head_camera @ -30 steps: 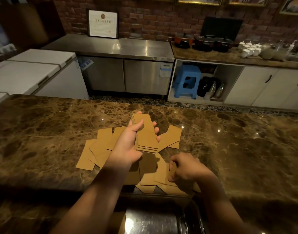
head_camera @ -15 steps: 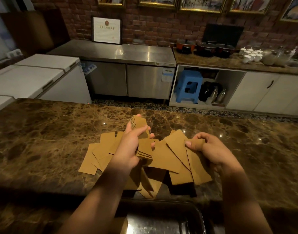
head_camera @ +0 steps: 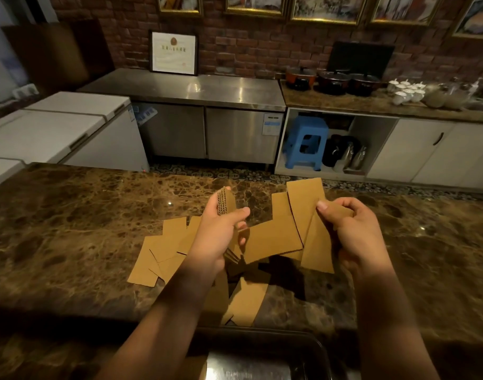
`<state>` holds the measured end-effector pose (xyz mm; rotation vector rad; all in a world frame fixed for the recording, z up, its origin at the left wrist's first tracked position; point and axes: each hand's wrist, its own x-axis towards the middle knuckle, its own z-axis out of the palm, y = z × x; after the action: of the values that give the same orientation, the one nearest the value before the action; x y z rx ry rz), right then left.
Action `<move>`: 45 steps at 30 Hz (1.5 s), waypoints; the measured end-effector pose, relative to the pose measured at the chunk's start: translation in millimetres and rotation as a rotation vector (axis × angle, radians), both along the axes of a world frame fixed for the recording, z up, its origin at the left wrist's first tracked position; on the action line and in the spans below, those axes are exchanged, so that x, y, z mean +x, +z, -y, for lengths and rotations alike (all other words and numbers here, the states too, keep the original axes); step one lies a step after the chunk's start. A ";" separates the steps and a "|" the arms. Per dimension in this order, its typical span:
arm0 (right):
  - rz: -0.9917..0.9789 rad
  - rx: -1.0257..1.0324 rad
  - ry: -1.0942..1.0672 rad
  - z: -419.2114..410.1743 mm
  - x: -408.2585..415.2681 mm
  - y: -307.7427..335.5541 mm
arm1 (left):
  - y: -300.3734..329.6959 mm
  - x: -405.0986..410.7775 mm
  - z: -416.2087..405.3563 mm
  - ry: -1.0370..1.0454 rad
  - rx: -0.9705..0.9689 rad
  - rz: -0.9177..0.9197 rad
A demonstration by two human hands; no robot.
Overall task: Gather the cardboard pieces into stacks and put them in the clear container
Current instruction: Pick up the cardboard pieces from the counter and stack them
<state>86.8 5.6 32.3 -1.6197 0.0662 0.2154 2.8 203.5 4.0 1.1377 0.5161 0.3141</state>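
Left hand (head_camera: pixel 218 237): closed on a stack (head_camera: pixel 226 204) of cardboard, lower end hidden behind the palm. Right hand (head_camera: pixel 355 234): pinching fanned pieces (head_camera: pixel 289 231) above the counter (head_camera: pixel 70 215). Loose pieces (head_camera: pixel 163 253) on counter, partly hidden by forearms. Container (head_camera: pixel 262 360) at bottom edge, cut off.

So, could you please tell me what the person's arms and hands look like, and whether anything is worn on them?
Both forearms are bare all the way to the bottom of the picture: no sleeves show. The left hand and right hand wear no gloves, and no watch, bracelet or ring can be seen. Fingernails look short and plain.
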 end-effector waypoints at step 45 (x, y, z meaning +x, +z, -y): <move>-0.338 0.492 0.347 -36.6 -13.4 -0.4 | 15.2 -5.4 2.9 -0.063 -0.129 0.210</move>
<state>73.4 42.1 31.9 -1.0831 -0.0107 0.7165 -2.5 200.6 19.3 0.9806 0.3099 0.3366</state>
